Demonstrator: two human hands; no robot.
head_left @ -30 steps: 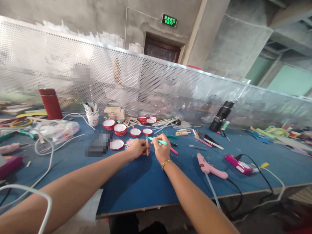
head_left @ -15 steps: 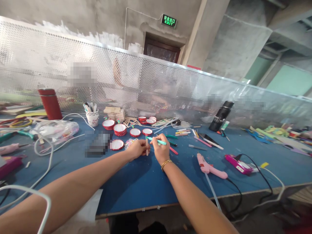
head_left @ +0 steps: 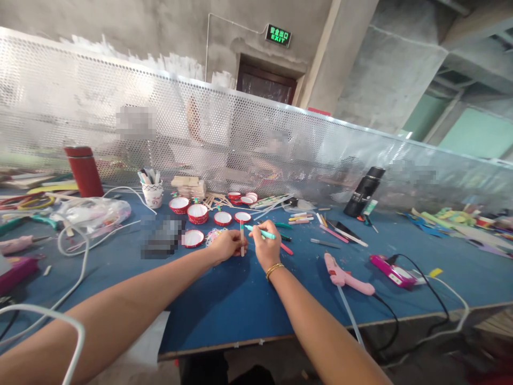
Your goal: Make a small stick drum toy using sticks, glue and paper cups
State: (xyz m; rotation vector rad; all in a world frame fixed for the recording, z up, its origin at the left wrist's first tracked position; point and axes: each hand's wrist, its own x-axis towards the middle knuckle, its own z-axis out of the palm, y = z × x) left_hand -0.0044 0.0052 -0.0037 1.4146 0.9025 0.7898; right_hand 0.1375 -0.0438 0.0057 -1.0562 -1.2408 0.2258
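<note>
Gripping a stick [head_left: 242, 239] left hand [head_left: 225, 245], teal marker [head_left: 260, 231] right hand [head_left: 267, 248], near a marker-filled paper cup [head_left: 153, 193].

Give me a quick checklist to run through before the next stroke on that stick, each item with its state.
1. Left hand grips the stick and holds it upright: ok.
2. Right hand grips the teal pen: ok.
3. Pen tip meets the stick: cannot tell, too small.
4. Bare blue table under the wrists: ok.
5. Pink glue gun lies apart from the right forearm: ok.
6. Red-rimmed lids lie beyond the hands, not touching them: ok.
</note>
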